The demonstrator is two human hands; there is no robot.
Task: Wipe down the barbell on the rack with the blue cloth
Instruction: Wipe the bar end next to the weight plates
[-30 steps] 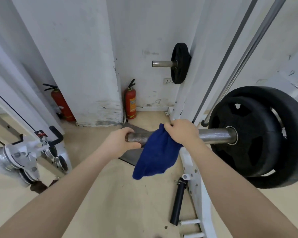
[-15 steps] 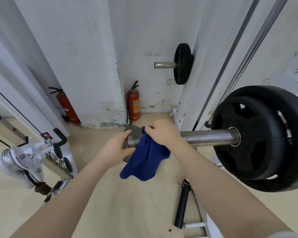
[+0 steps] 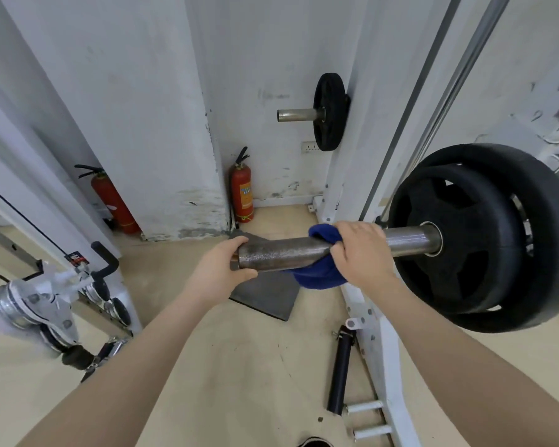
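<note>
The barbell sleeve (image 3: 284, 253) is a dull steel tube that runs left to right at mid-frame, with two black weight plates (image 3: 484, 240) on its right part. My left hand (image 3: 226, 269) grips the sleeve's free left end. My right hand (image 3: 362, 250) is closed over the blue cloth (image 3: 320, 275), which wraps around the sleeve between my left hand and the plates. Most of the cloth hangs bunched under the bar. The rest of the barbell is hidden behind the plates.
A white rack upright (image 3: 368, 314) stands just below the sleeve, with a black roller (image 3: 339, 372) and pegs at its base. A small plate on a peg (image 3: 329, 114) hangs on the far post. Two red fire extinguishers (image 3: 242, 191) stand by the wall. A cable machine pulley (image 3: 36, 304) is at the left.
My right hand has slid the cloth to the right along the sleeve, toward the plates, leaving the left part of the sleeve bare. My left hand stays on the sleeve's end.
</note>
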